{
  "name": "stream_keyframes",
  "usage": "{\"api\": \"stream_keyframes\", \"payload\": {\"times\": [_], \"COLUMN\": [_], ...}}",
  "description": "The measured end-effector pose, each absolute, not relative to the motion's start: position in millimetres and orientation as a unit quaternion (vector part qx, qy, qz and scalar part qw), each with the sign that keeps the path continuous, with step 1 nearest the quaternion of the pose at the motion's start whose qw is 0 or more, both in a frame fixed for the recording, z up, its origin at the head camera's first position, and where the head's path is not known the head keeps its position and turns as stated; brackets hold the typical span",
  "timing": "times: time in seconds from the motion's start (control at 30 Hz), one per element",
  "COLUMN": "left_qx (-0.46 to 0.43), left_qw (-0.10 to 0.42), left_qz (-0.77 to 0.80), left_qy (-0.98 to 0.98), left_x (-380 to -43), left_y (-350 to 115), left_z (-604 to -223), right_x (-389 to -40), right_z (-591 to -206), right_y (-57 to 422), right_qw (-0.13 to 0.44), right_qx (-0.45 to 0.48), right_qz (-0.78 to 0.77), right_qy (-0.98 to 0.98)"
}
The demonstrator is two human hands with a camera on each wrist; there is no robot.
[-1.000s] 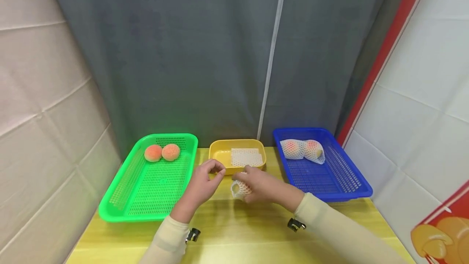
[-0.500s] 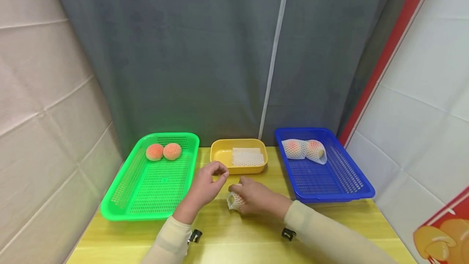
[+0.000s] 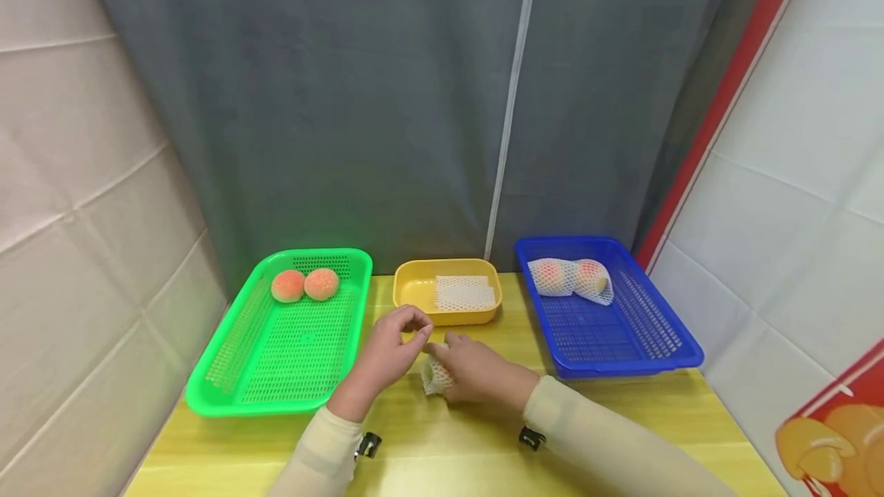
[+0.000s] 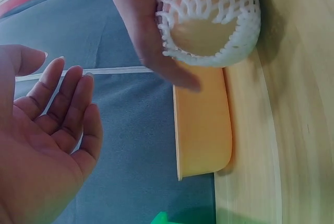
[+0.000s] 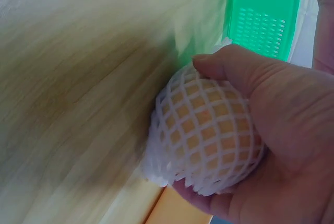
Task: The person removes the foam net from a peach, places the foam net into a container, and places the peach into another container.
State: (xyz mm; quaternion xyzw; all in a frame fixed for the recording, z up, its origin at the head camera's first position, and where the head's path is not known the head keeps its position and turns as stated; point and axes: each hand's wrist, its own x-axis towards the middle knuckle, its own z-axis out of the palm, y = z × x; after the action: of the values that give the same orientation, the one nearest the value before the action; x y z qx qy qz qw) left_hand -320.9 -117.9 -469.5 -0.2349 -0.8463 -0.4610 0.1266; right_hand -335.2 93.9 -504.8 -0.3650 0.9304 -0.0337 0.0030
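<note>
My right hand grips a peach in a white foam net, low over the wooden table in front of the yellow box. In the right wrist view the thumb lies across the net's upper side and fingers curl beneath. One open end of the net faces the left wrist camera, showing the pale peach inside. Just left of it, my left hand hovers with loosely bent fingers and holds nothing. Its palm and fingers are apart from the net in the left wrist view.
Two bare peaches lie in the green basket on the left. Flat white foam nets are in the yellow box at the back. The blue basket on the right holds two netted peaches. A grey curtain hangs behind.
My right hand has moved left and slightly toward me with the netted peach, coming closer to the left hand. The left hand has barely shifted.
</note>
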Motion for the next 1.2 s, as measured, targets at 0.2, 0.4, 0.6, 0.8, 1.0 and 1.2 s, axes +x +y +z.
{"api": "stream_keyframes", "payload": {"times": [0.2,0.4,0.6,0.8,1.0,1.2], "left_qx": [-0.235,-0.243,-0.238,-0.213,-0.192,-0.177], "left_qw": [0.122,0.120,0.113,0.092,0.075,0.056], "left_qz": [-0.461,-0.461,-0.477,-0.495,-0.497,-0.510], "left_qy": [-0.847,-0.845,-0.838,-0.837,-0.843,-0.840], "left_x": [-322,-322,-319,-314,-312,-311], "left_y": [-117,-115,-116,-117,-116,-114], "left_z": [-472,-473,-474,-476,-483,-490], "right_x": [-331,-333,-330,-323,-317,-320], "right_z": [-499,-499,-490,-485,-492,-511], "right_y": [93,105,130,154,165,166], "right_qw": [0.021,0.039,0.023,0.009,0.009,0.014], "right_qx": [-0.325,-0.311,-0.302,-0.280,-0.264,-0.259], "right_qz": [-0.039,-0.149,-0.277,-0.355,-0.381,-0.397], "right_qy": [0.945,0.938,0.912,0.892,0.886,0.880]}}
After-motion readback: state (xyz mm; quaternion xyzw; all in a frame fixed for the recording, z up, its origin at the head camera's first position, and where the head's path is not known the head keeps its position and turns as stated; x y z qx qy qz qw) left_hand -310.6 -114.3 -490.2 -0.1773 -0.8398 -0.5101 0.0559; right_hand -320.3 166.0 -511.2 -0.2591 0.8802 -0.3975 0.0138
